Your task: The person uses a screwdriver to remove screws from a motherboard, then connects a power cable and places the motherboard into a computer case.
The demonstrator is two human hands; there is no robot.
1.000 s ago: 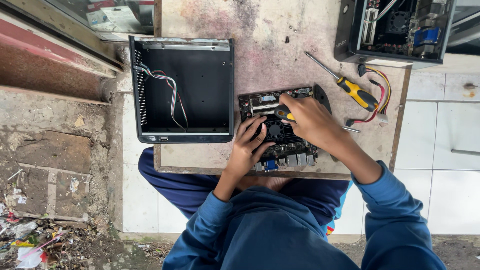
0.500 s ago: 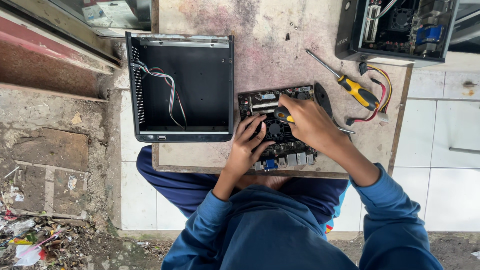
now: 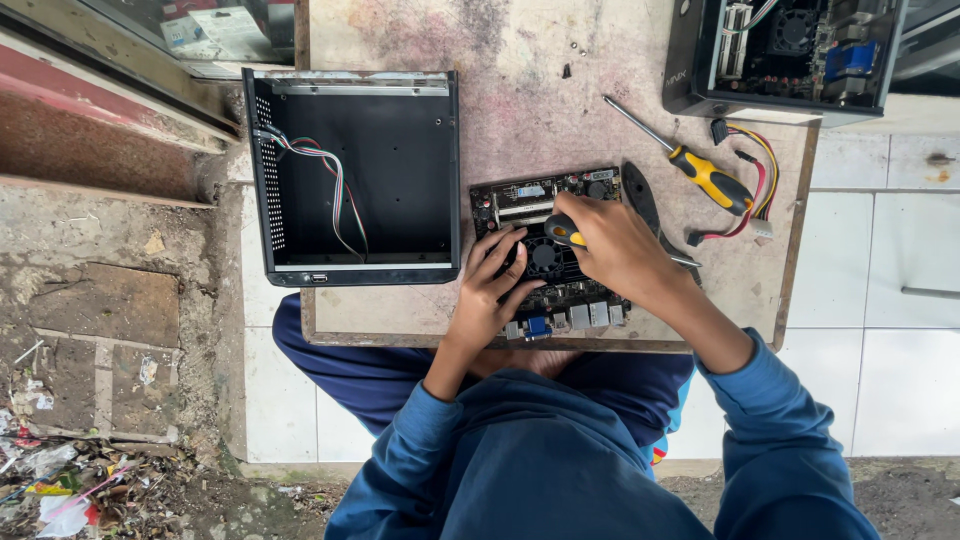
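Worn, stained tabletop (image 3: 560,60) carries everything; the person sits at its near edge in blue sleeves.

Open black metal case (image 3: 355,175), empty but for a bundle of coloured wires along its left wall, sits just left of the left hand. A second black case (image 3: 690,60) with boards and a fan inside stands at the far corner, well beyond the right hand.

Dark circuit board (image 3: 530,200) lies flat directly under both hands, a round fan at its middle and a row of ports along the near edge.

Left hand (image 3: 490,290): fingers spread, tips pressing the board's near left part, holding nothing.

Right hand (image 3: 620,245): closed around the yellow-and-black handle of a screwdriver (image 3: 562,232), tip aimed down at the board near the fan.

Spare yellow-handled screwdriver (image 3: 700,170) lies beyond the right hand; a red, yellow and black cable bundle (image 3: 750,190) just right of it.

Printed paper (image 3: 215,30), pale, rectangular, behind glass far left of the hands. Litter on the ground, lower left.
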